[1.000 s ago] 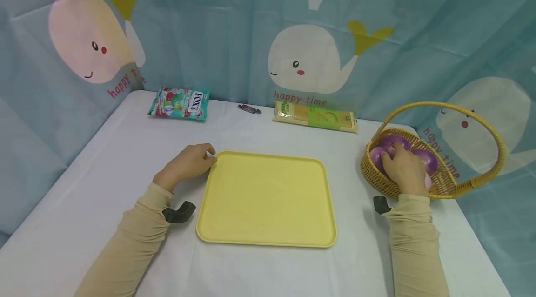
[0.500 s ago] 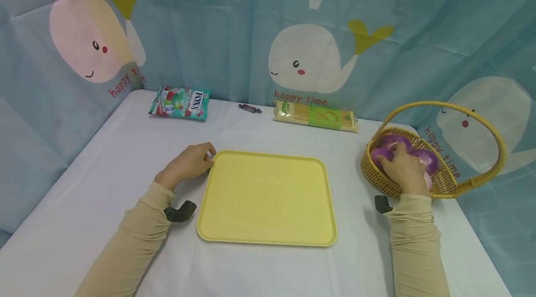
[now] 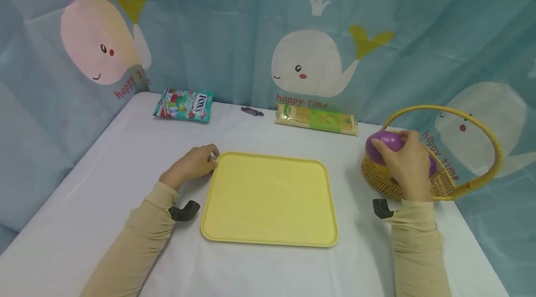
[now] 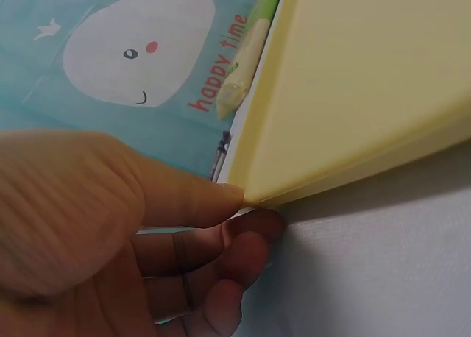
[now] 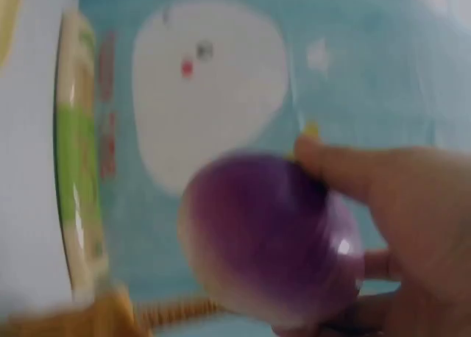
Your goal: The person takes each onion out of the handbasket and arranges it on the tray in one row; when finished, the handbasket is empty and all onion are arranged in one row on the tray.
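Note:
My right hand [image 3: 409, 162] grips a round, shiny purple vegetable [image 3: 384, 144], turnip-like, just above the left part of a wicker basket [image 3: 378, 184]. In the right wrist view, the vegetable [image 5: 265, 241] fades from purple to cream, with thumb and fingers on its near side; that view is blurred. Another purple one [image 3: 432, 166] shows inside the basket, partly behind the hand. At the far left corner of a yellow tray [image 3: 268, 199] is my left hand [image 3: 192, 163]. The left wrist view shows its thumb and forefinger pinching the tray's corner [image 4: 272, 193].
Along the back of the white table [image 3: 268, 269] lie a teal candy bag [image 3: 184, 105], a small wrapped candy [image 3: 252, 111] and a long yellow-green packet [image 3: 317, 119]. The basket's tall handle [image 3: 496, 148] arches over at the right. A blue curtain [image 3: 226, 31] hangs behind.
My right hand has lifted the purple vegetable up from among the others in the basket. The left hand stays at the tray's corner; the head view has shifted slightly.

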`<action>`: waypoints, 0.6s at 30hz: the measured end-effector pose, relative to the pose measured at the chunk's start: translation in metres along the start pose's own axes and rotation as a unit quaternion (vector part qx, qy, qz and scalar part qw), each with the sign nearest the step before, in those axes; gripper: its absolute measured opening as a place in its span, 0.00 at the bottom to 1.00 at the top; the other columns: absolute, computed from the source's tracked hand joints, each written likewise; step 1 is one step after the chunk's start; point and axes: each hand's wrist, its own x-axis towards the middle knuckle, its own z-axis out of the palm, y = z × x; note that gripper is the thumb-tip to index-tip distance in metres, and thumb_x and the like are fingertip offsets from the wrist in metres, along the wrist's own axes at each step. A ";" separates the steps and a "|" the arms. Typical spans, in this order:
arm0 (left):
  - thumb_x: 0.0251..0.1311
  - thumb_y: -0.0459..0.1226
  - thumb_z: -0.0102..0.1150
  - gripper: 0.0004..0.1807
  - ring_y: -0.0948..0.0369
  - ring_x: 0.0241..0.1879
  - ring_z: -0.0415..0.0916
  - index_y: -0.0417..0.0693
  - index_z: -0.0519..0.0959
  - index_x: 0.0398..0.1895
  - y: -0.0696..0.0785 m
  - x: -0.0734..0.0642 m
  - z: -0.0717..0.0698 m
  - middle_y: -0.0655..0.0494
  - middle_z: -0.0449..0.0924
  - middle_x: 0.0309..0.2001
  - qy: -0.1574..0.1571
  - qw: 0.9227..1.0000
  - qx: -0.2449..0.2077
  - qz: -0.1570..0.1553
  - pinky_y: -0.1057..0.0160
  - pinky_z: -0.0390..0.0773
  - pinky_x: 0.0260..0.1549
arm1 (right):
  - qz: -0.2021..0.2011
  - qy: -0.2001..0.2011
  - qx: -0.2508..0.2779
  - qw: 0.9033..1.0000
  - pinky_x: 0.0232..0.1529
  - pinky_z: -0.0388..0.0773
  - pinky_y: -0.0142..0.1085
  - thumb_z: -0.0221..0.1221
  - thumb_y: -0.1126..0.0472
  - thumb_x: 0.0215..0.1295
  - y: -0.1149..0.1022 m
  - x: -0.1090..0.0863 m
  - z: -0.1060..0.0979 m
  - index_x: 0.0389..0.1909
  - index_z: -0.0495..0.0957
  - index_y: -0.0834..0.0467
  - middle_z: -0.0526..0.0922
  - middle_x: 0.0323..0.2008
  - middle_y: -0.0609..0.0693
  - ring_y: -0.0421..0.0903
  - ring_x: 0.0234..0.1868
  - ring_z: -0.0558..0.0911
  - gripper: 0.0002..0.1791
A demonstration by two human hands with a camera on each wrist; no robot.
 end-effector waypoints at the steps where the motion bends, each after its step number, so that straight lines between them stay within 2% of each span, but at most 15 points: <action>1: 0.67 0.34 0.50 0.19 0.58 0.32 0.72 0.35 0.70 0.58 0.000 0.000 0.000 0.47 0.78 0.37 -0.001 1.000 -0.001 -0.002 0.63 0.72 0.33 | -0.023 -0.004 0.005 1.000 0.56 0.69 0.65 0.57 0.32 0.60 -0.009 -0.002 0.002 0.67 0.60 0.65 0.72 0.59 0.73 0.71 0.58 0.73 0.48; 3: 0.67 0.35 0.50 0.19 0.57 0.32 0.72 0.36 0.70 0.58 0.001 0.001 0.000 0.46 0.78 0.37 -0.003 1.000 -0.002 -0.006 0.63 0.72 0.33 | -0.078 -0.027 0.011 0.997 0.55 0.71 0.64 0.57 0.33 0.61 -0.027 -0.006 0.010 0.66 0.62 0.64 0.74 0.59 0.71 0.69 0.57 0.75 0.45; 5: 0.67 0.35 0.50 0.19 0.57 0.33 0.72 0.36 0.70 0.58 0.002 0.001 -0.001 0.46 0.78 0.37 -0.004 1.000 -0.002 -0.009 0.63 0.72 0.33 | -0.135 -0.056 0.004 0.989 0.55 0.73 0.61 0.58 0.35 0.61 -0.044 -0.009 0.027 0.64 0.65 0.63 0.76 0.57 0.69 0.67 0.56 0.77 0.42; 7: 0.67 0.35 0.50 0.18 0.57 0.33 0.72 0.37 0.70 0.58 0.002 0.002 -0.001 0.47 0.78 0.37 -0.005 1.000 -0.002 -0.012 0.63 0.72 0.33 | -0.184 -0.087 -0.012 0.979 0.54 0.75 0.59 0.58 0.36 0.62 -0.061 -0.011 0.048 0.63 0.67 0.61 0.78 0.56 0.66 0.65 0.55 0.79 0.39; 10: 0.67 0.35 0.50 0.18 0.58 0.32 0.72 0.36 0.70 0.57 0.002 0.002 -0.001 0.47 0.77 0.37 -0.009 1.000 -0.006 -0.013 0.63 0.72 0.33 | -0.234 -0.134 -0.044 0.962 0.51 0.78 0.56 0.58 0.37 0.63 -0.083 -0.017 0.083 0.62 0.68 0.57 0.80 0.51 0.64 0.62 0.51 0.82 0.35; 14: 0.67 0.34 0.49 0.17 0.58 0.31 0.72 0.35 0.70 0.56 0.003 0.001 0.001 0.47 0.77 0.35 -0.010 1.000 -0.009 -0.005 0.63 0.72 0.32 | -0.272 -0.171 -0.063 0.945 0.48 0.80 0.53 0.58 0.40 0.64 -0.100 -0.024 0.117 0.62 0.69 0.53 0.81 0.46 0.61 0.59 0.46 0.83 0.31; 18: 0.67 0.34 0.50 0.18 0.59 0.30 0.72 0.35 0.70 0.57 0.001 0.000 0.002 0.48 0.78 0.35 -0.006 1.000 -0.007 -0.003 0.64 0.72 0.31 | -0.288 -0.192 -0.052 0.937 0.50 0.81 0.52 0.59 0.43 0.65 -0.112 -0.027 0.135 0.63 0.70 0.52 0.80 0.48 0.60 0.58 0.48 0.83 0.29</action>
